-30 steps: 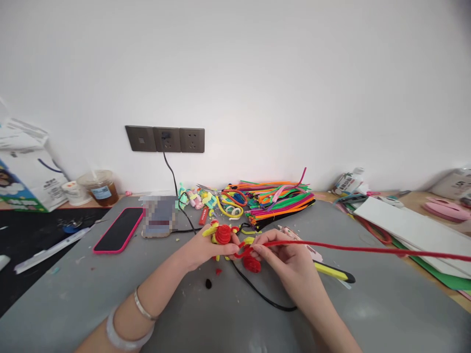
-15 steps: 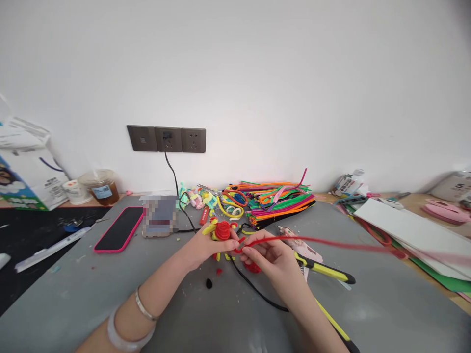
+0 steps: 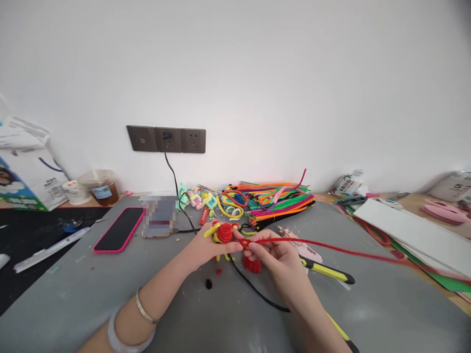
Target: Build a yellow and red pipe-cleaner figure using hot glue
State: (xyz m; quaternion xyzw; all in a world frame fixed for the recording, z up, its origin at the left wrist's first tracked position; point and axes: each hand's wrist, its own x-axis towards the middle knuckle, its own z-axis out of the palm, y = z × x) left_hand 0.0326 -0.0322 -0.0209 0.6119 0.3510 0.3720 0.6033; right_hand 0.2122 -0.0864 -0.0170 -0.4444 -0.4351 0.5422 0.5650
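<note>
My left hand point(image 3: 206, 249) is closed on a small red and yellow pipe-cleaner figure point(image 3: 222, 232), held just above the grey mat point(image 3: 110, 294). My right hand point(image 3: 276, 256) pinches a long red pipe cleaner point(image 3: 331, 247) at its left end, right beside the figure. The rest of that pipe cleaner trails off to the right over the mat. A second red coil point(image 3: 252, 265) lies on the mat under my right hand. Two bracelets sit on my left wrist.
A heap of coloured pipe cleaners point(image 3: 281, 198) lies behind my hands. A yellow-handled tool point(image 3: 327, 272), a pink-cased phone point(image 3: 118, 229), a black cable point(image 3: 257, 293), a drink cup point(image 3: 99, 187), a carton point(image 3: 25, 169), and white boards point(image 3: 412, 229) at right surround them.
My right hand has shifted slightly and wound the red pipe cleaner's end closer to the figure. The long free end has swung lower on the right. My left hand has barely moved.
</note>
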